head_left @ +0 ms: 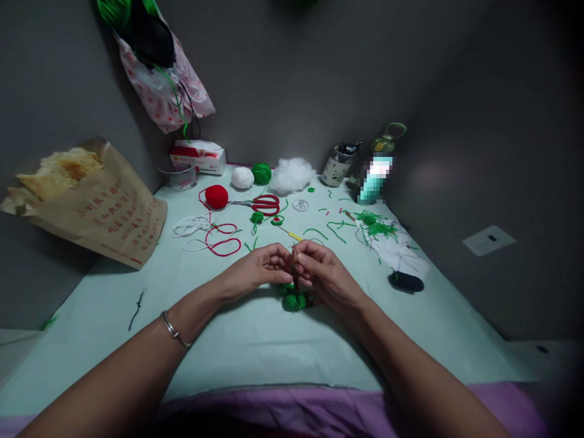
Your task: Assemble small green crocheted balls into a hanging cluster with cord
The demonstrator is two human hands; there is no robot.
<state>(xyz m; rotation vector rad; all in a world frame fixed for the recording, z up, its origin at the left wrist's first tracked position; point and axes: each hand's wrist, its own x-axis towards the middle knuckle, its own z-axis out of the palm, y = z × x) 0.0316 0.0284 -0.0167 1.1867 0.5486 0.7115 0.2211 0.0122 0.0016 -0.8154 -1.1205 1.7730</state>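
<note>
My left hand (269, 264) and my right hand (326, 271) meet over the middle of the table, fingers curled and fingertips close together. Between and just below them shows a small green yarn piece (294, 301), which my left thumb and fingers pinch at its upper part. The right thumb and forefinger close on something thin and dark, too small to make out. Just beyond the fingertips lies a crochet hook with a yellow handle (294, 236). Red-handled scissors (266, 205) rest farther back, beside a red yarn ball (216, 197).
Behind stand a white yarn ball (242, 177), a green yarn ball (261, 173) and white stuffing (292, 175). Green scraps (381, 226) and a dark cylinder (406, 281) lie right. A paper bag with flatbread (123, 213) leans left. White yarn (191, 225) lies loosely coiled.
</note>
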